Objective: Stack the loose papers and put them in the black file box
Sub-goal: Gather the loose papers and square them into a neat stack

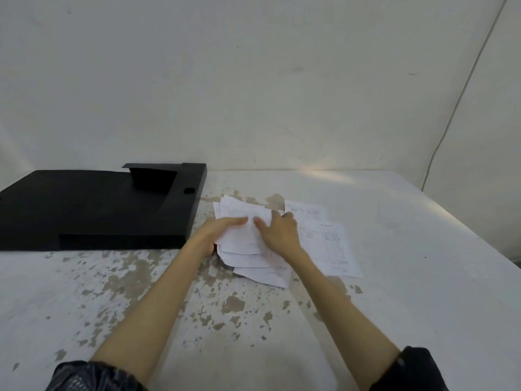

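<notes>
The papers (248, 249) are light, limp and slippery, so they look best pinched by opposite edges. They lie fanned on the tabletop (394, 249), just right of the box (93, 210). The left hand (222, 230) grips the pile's left side; the right hand (277, 231) presses on top. Two sheets (327, 244) lie loose alongside. Nothing blocks the open box.

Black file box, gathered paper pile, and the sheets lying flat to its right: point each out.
black file box (93, 204): head view, on its flat top panel.
paper pile (253, 266): head view, on the fanned lower sheets below both hands.
flat sheets (329, 246): head view, on the printed face of the nearer sheet.
</notes>
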